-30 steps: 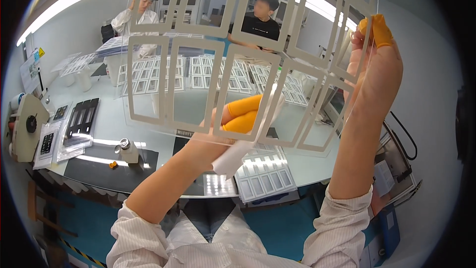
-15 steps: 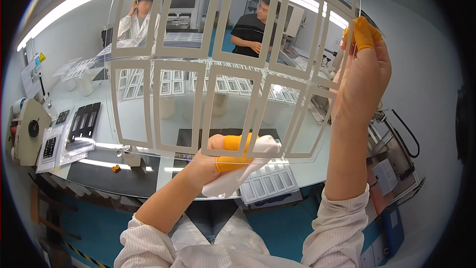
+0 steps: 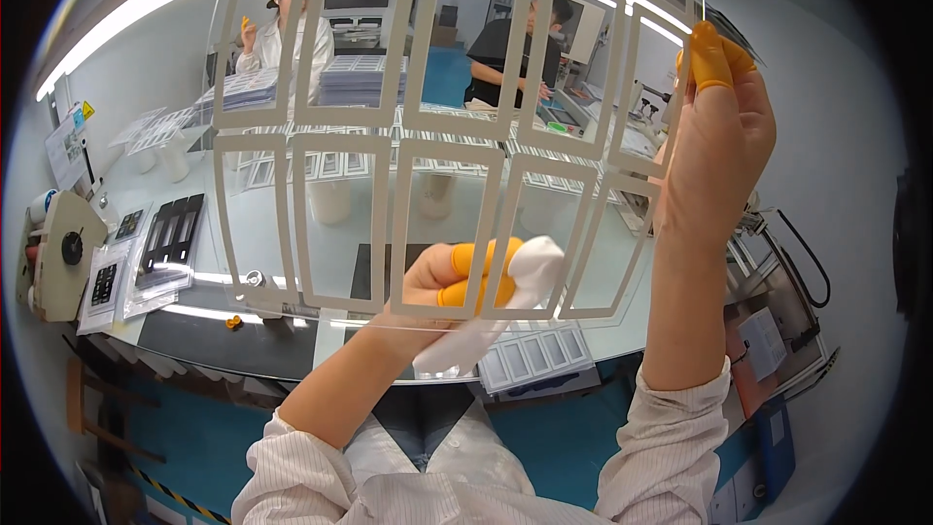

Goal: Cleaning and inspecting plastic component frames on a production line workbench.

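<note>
A large clear sheet (image 3: 451,149) printed with rows of pale grey rectangular outlines is held up, tilted, in front of me. My right hand (image 3: 721,141), with orange finger cots on its fingertips, pinches the sheet's right edge high up. Through the sheet's lower part I see my left hand (image 3: 442,282), also in orange finger cots. Its fingers are closed on a white cloth (image 3: 537,270), bunched at the fingertips and hanging below the hand. The grey outlines cross in front of these fingers. Whether the cloth touches the sheet I cannot tell.
Printed sheets (image 3: 535,358) lie at the table's (image 3: 612,316) near edge. At left are a black slotted tray (image 3: 173,243), loose orange finger cots (image 3: 234,322) and a beige machine (image 3: 63,248). White cylinders (image 3: 330,202) stand farther back. Two people are beyond the table, near stacked sheets (image 3: 362,87).
My left hand and the cloth have shifted slightly right and up behind the sheet. My right hand keeps its pinch. The person at the right has turned and bent down.
</note>
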`<state>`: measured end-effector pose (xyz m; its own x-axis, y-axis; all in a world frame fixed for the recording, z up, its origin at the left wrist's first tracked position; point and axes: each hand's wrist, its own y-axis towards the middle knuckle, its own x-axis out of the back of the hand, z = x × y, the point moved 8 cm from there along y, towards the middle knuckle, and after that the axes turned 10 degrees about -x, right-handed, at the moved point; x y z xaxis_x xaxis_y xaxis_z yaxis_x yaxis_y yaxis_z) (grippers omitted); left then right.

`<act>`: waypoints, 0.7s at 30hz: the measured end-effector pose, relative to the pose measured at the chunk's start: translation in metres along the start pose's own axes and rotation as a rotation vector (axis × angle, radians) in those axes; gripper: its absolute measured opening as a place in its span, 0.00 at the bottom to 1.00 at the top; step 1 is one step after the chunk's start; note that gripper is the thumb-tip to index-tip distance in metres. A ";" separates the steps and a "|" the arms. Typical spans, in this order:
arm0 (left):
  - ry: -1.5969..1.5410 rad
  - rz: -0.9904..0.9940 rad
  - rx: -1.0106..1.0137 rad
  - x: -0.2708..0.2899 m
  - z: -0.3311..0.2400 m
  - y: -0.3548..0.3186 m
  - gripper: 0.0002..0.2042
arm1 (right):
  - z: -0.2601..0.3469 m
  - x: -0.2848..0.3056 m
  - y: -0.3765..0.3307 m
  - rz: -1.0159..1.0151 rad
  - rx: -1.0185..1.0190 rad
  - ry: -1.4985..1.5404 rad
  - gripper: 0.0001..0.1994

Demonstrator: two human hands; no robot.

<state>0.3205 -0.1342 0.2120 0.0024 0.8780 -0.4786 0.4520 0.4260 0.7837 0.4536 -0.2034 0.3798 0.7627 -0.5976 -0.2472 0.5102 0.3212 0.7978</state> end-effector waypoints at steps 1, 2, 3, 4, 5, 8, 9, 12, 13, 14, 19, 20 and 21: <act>0.048 -0.008 0.060 0.006 0.007 -0.009 0.11 | -0.001 0.002 0.000 0.011 -0.015 -0.027 0.11; 0.096 -0.016 0.120 0.010 0.013 -0.016 0.11 | -0.002 0.003 0.000 0.022 -0.031 -0.054 0.13; 0.084 -0.015 0.173 0.007 0.014 -0.020 0.11 | -0.003 0.003 0.002 0.020 -0.030 -0.056 0.13; 0.083 -0.014 0.175 0.007 0.012 -0.025 0.11 | -0.007 0.007 0.005 -0.013 -0.065 0.043 0.12; 0.190 -0.047 0.264 0.012 0.016 -0.034 0.11 | -0.011 0.010 0.006 -0.046 -0.099 0.141 0.12; 0.689 0.221 0.006 -0.018 0.000 -0.033 0.08 | -0.009 0.009 0.008 -0.029 -0.053 0.078 0.13; 0.909 0.285 -0.053 -0.036 -0.010 -0.031 0.08 | -0.010 0.009 0.009 -0.027 -0.057 0.072 0.13; 1.415 0.301 -0.354 -0.082 -0.039 -0.024 0.08 | 0.009 0.018 0.007 -0.154 0.031 0.002 0.12; 1.697 0.248 -0.600 -0.096 -0.050 -0.023 0.09 | 0.015 0.018 0.007 -0.150 0.076 -0.013 0.12; 1.694 0.240 -0.600 -0.096 -0.050 -0.016 0.09 | 0.020 0.018 0.006 -0.147 0.122 -0.028 0.12; 2.077 -0.006 -0.614 -0.090 -0.061 0.006 0.15 | 0.027 0.010 -0.001 -0.113 0.110 -0.033 0.12; 2.077 -0.008 -0.618 -0.091 -0.060 0.005 0.15 | 0.028 0.009 -0.001 -0.100 0.095 0.012 0.12; 2.052 -0.016 -0.616 -0.089 -0.059 0.003 0.16 | 0.028 0.009 -0.001 -0.100 0.097 0.012 0.12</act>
<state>0.2689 -0.1984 0.2808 -0.9113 -0.3712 0.1784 0.1682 0.0599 0.9839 0.4485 -0.2300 0.3923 0.7150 -0.6142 -0.3339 0.5435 0.1880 0.8181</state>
